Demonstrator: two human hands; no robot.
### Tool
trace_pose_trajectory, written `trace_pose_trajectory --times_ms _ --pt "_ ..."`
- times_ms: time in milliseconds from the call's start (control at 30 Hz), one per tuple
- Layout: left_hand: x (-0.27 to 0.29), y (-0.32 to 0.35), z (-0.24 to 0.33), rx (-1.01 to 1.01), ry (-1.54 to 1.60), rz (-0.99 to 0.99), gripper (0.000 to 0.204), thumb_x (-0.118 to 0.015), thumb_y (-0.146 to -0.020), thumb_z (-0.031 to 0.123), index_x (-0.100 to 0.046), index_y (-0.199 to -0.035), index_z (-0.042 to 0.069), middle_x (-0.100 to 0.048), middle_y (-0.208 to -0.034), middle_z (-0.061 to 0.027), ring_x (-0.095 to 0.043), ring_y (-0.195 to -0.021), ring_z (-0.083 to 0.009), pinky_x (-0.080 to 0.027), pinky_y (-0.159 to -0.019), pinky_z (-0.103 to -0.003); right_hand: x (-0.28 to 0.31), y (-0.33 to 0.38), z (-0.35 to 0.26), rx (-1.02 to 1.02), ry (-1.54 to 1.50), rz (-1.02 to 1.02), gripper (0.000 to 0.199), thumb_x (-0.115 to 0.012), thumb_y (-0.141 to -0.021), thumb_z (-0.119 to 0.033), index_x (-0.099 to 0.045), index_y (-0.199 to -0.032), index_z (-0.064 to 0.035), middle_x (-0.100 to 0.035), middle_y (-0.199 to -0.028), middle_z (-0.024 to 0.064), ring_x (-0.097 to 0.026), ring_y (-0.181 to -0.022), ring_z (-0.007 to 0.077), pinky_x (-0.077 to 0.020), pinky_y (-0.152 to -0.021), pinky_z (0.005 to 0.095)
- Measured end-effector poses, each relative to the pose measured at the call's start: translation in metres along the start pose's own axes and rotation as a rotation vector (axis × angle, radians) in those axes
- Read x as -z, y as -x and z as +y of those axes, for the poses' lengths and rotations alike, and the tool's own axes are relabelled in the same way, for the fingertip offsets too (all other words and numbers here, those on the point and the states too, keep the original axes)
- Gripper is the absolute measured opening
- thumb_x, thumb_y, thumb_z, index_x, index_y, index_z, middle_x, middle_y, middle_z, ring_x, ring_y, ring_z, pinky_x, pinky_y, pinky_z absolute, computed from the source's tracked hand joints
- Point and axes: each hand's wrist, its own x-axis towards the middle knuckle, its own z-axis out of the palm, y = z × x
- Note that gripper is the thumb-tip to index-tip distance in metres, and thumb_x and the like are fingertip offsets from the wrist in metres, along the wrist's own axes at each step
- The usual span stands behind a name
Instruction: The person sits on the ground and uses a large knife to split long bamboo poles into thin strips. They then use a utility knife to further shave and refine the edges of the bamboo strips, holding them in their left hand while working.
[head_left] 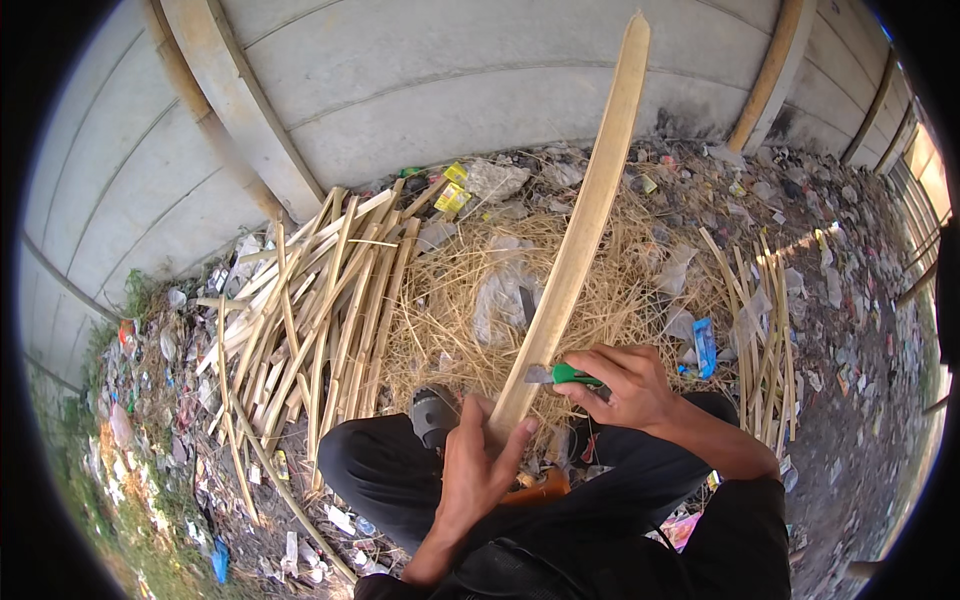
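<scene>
A long bamboo strip (575, 235) is held upright by the left hand (478, 470), whose fingers are closed around its lower end, just below the centre of the picture. From there the strip runs up toward 1 o'clock, and its pale tip stands against the concrete wall (420, 90). The right hand (625, 385) is at 4 o'clock from the centre; its fingers are wrapped around a knife with a green handle (565, 375), and the short blade is laid against the right edge of the strip.

The step in hand is judged to be the shaving or splitting of the strip along its edge. For the next move, a firm grip of the left hand would be needed, and the blade would have to be guided away from the left thumb, which lies very near to it.

A pile of cut bamboo strips (320, 310) is seen at 9 o'clock, dry straw (450, 320) is spread behind the strip, and a smaller bundle of thin sticks (760, 320) lies at 3 o'clock.

The bottom end of the strip is hidden behind the left hand and the black trousers (400, 470). An orange object (545, 485) between the knees is mostly covered and cannot be identified. The exact depth of the blade in the bamboo cannot be made out.
</scene>
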Motion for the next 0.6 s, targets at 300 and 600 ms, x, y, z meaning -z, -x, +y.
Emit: trace_pose_trajectory --times_ms 300,600 --pt "0.006 0.005 0.002 0.0 -0.024 -0.003 0.039 -0.081 -0.098 0.021 -0.048 -0.1 0.001 -0.059 -0.064 -0.0135 -0.059 -0.05 -0.0247 -0.044 -0.05 -0.039 0.0 -0.001 0.006 0.005 -0.002 0.028 0.029 -0.082 -0.093 -0.032 -0.074 -0.107 -0.0082 -0.075 -0.086 0.0057 -0.073 -0.064 0.0205 -0.0556 -0.053 0.0319" --pt "0.012 0.009 -0.001 0.009 0.001 -0.009 0.038 -0.083 -0.096 0.018 -0.048 -0.1 0.003 -0.06 -0.065 -0.0082 -0.052 -0.053 -0.0101 -0.041 -0.05 -0.029 0.002 -0.006 0.007 0.016 -0.007 0.026 0.028 -0.083 -0.092 -0.03 -0.074 -0.106 -0.0072 -0.077 -0.088 0.0057 -0.075 -0.067 0.0204 -0.0576 -0.056 0.0322"
